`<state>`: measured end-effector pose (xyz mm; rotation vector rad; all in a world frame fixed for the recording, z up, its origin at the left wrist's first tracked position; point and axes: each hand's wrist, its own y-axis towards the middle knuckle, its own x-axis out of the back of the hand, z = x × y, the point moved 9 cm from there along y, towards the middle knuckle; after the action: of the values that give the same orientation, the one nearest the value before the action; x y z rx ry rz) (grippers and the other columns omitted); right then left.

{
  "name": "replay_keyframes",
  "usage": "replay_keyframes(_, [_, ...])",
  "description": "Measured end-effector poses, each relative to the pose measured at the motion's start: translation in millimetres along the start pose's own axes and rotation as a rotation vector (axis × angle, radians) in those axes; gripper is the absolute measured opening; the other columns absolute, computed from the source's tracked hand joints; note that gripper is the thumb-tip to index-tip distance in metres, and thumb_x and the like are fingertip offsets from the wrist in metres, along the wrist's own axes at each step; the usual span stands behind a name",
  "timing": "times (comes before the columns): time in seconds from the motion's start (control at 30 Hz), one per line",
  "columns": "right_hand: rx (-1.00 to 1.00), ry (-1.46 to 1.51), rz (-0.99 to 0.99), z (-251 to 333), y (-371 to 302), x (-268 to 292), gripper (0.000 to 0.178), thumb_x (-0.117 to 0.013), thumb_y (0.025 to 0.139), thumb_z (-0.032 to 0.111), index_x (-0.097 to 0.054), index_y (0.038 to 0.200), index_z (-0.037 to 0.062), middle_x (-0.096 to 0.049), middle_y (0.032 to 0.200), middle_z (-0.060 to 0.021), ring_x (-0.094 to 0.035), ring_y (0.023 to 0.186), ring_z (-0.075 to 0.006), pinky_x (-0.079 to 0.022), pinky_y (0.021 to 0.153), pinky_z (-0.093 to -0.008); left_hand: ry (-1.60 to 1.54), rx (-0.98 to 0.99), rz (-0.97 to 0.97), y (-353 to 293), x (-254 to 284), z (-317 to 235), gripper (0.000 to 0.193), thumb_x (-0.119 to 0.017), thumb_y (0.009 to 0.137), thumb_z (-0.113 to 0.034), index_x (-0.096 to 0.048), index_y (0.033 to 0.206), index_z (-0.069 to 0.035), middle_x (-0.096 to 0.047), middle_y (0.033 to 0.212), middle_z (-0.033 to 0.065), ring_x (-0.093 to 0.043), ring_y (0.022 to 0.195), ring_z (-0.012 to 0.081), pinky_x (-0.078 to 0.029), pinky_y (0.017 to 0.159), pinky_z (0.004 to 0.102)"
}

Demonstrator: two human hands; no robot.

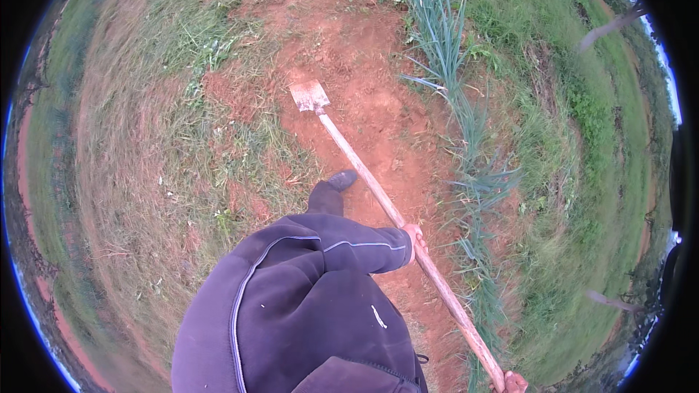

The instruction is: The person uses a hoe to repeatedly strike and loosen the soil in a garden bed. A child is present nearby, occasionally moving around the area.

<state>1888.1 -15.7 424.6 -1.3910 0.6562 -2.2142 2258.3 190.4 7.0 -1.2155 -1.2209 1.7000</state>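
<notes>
A shovel point(368, 178) with a long, worn wooden handle slants across the view. Its flat, squarish metal blade point(310, 94) rests on the reddish soil ahead, a little left of the middle. Partway down the handle, my left hand point(416, 241) is closed around the wood. My right hand point(514, 383) grips near the handle's end at the lower edge, where it is partly cut off. Beneath the handle, my dark shoe point(341, 180) stands on the soil beside cut grass.
A row of green onion-like plants point(443, 29) runs along the right of the bare soil strip point(349, 44), close to the handle. Loose, partly dried grass point(182, 124) covers the ground at left. Thicker green grass point(539, 65) and thin tree trunks point(610, 30) lie farther right.
</notes>
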Motion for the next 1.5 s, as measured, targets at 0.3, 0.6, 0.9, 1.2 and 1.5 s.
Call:
replay_keyframes(0.3, [0.125,0.119,0.146,159.4,-21.9,-214.7,0.025,-0.068,0.099,0.018,-0.075,0.091,-0.0043,-0.060,0.058,-0.0031,-0.048,0.045,-0.0073,-0.035,0.042,-0.0262,0.061,-0.222,0.007,107.3,79.0,-233.0,0.028,-0.046,0.096,-0.018,-0.043,0.069,-0.014,-0.039,0.053,0.0045,-0.045,0.047,0.0267,-0.046,0.051,0.0490])
replay_keyframes(0.6, [0.222,-0.470,-0.119,-128.0,5.9,77.0,0.046,-0.072,0.092,0.034,-0.071,0.126,0.0019,-0.073,0.116,-0.0192,-0.067,0.103,-0.0308,-0.055,0.090,-0.0448,0.048,0.136,-0.012,59.8,42.2,82.4,0.012,-0.049,0.094,-0.013,-0.049,0.082,-0.010,-0.045,0.065,0.0058,-0.052,0.052,0.0272,-0.053,0.055,0.0539])
replay_keyframes(0.9, [-0.071,0.252,-0.014,68.6,25.9,-256.1,0.026,-0.062,0.101,0.019,-0.072,0.097,-0.0047,-0.062,0.064,-0.0048,-0.049,0.043,-0.0106,-0.036,0.041,-0.0293,0.250,-0.271,-0.024,231.0,136.6,-258.9,0.033,-0.054,0.093,-0.026,-0.048,0.064,-0.011,-0.049,0.052,0.0106,-0.049,0.042,0.0333,-0.049,0.048,0.0535])
replay_keyframes(1.2, [-0.083,0.321,-0.087,-85.6,36.0,-146.9,0.019,-0.059,0.100,0.011,-0.071,0.104,-0.0037,-0.059,0.064,-0.0042,-0.050,0.043,-0.0129,-0.037,0.037,-0.0297,-0.010,-0.057,0.992,198.1,117.8,-74.7,0.034,-0.059,0.099,-0.031,-0.055,0.118,-0.003,-0.068,0.098,0.0251,-0.065,0.091,0.0538,-0.051,0.083,0.0719])
replay_keyframes(1.5, [-0.187,0.298,0.031,-80.2,59.1,-218.9,0.021,-0.061,0.100,0.016,-0.071,0.103,-0.0026,-0.063,0.068,-0.0052,-0.055,0.046,-0.0129,-0.041,0.037,-0.0274,0.112,-0.184,0.639,257.8,167.0,-137.9,0.033,-0.062,0.097,-0.044,-0.057,0.102,-0.011,-0.063,0.089,0.0141,-0.066,0.090,0.0411,-0.052,0.087,0.0650])
